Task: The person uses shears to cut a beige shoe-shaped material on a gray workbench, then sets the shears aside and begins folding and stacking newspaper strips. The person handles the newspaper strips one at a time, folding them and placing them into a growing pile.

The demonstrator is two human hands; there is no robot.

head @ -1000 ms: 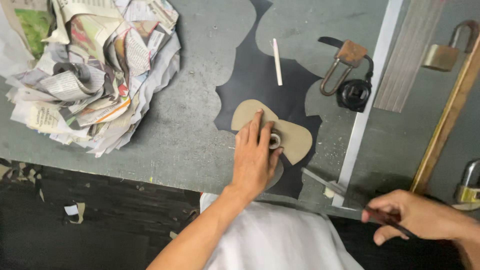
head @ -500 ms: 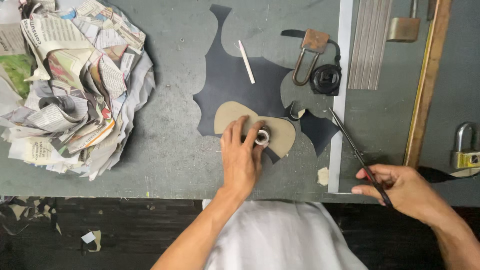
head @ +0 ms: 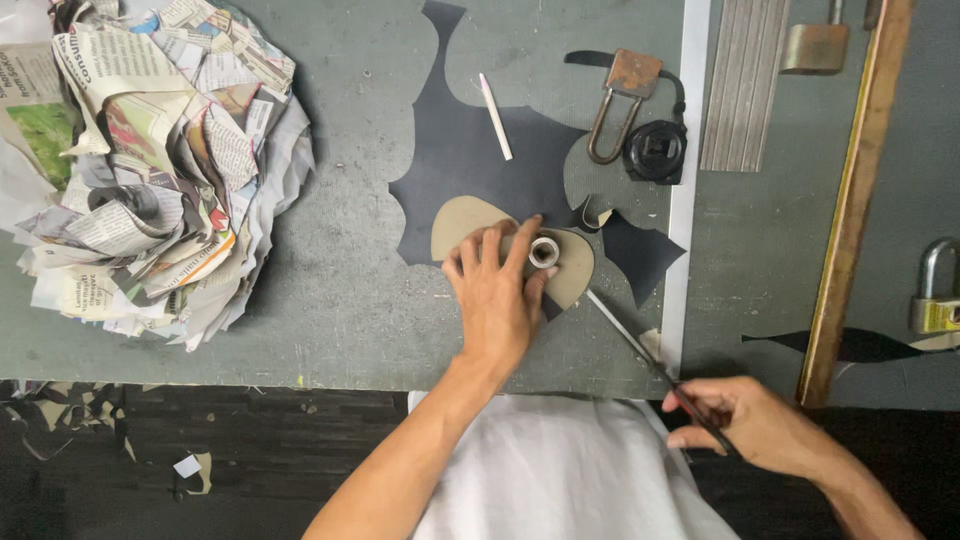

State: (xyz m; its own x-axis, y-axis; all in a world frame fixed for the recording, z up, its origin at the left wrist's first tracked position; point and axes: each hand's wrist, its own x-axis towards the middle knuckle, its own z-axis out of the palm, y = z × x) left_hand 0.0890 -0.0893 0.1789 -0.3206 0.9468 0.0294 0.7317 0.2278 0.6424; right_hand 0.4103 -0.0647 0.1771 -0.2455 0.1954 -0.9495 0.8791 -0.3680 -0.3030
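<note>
My left hand [head: 497,293] presses flat on a tan cardboard pattern [head: 462,220] lying on a dark leather sheet [head: 460,160]. A small round metal weight [head: 544,251] stands on the pattern by my fingertips. My right hand [head: 745,425] grips the handle of a long thin knife [head: 630,335] near the table's front edge. Its blade points up-left, with the tip at the pattern's lower right edge.
A heap of crumpled newspaper [head: 150,160] fills the left. A white marker stick [head: 495,116], a rusty padlock [head: 615,105] and a black round object [head: 656,151] lie behind the pattern. A wooden strip [head: 850,200] and other padlocks [head: 935,300] are at right.
The view has shifted and the knife tip has come in closer to the pattern's edge. My left hand stays pressed on the pattern.
</note>
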